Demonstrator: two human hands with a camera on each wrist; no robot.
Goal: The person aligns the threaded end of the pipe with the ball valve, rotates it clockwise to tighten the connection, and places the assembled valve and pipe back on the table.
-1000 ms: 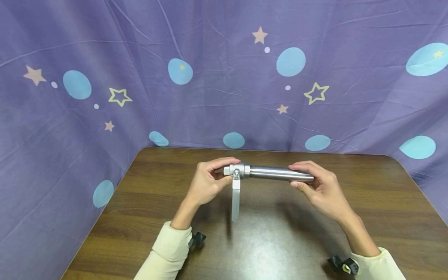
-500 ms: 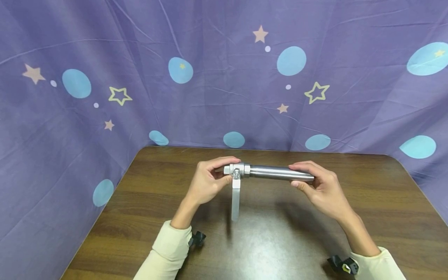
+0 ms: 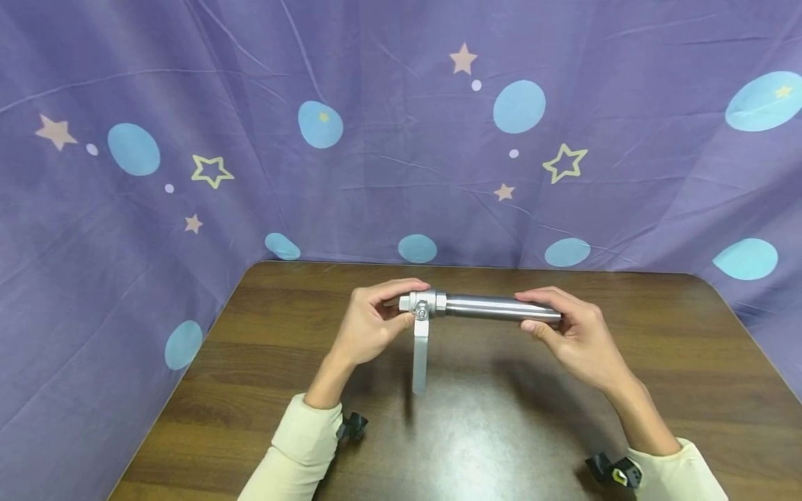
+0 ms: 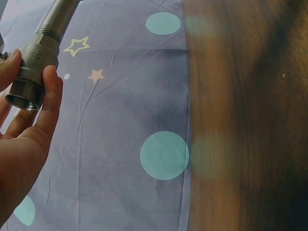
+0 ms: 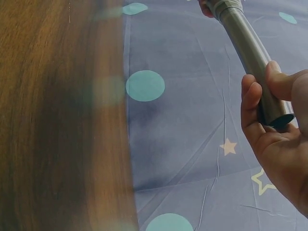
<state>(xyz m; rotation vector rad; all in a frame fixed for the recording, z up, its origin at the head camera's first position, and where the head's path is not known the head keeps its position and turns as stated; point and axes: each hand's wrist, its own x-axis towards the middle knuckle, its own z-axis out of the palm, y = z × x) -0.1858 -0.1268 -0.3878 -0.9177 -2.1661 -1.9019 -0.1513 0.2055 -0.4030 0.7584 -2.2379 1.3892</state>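
A silver ball valve (image 3: 424,304) with a metal pipe (image 3: 479,307) joined to its right side is held level above the table. My left hand (image 3: 374,325) grips the valve body, fingers on top and thumb below. The flat lever handle (image 3: 420,362) points toward me. In the left wrist view, the valve's open threaded end (image 4: 25,96) shows between thumb and fingers, and threads show where the pipe meets the valve. My right hand (image 3: 574,339) grips the pipe's far right end, thumb underneath. The right wrist view shows the pipe's hollow end (image 5: 280,120) near the palm.
A brown wooden table (image 3: 263,334) lies beneath both hands. Behind it hangs a purple curtain (image 3: 376,195) with stars and blue ovals, also along the left side. Black wrist mounts (image 3: 353,426) sit at both pale sleeves (image 3: 297,438).
Both hands keep the same grip on the valve and pipe. The head view has shifted very slightly; nothing else visibly moves.
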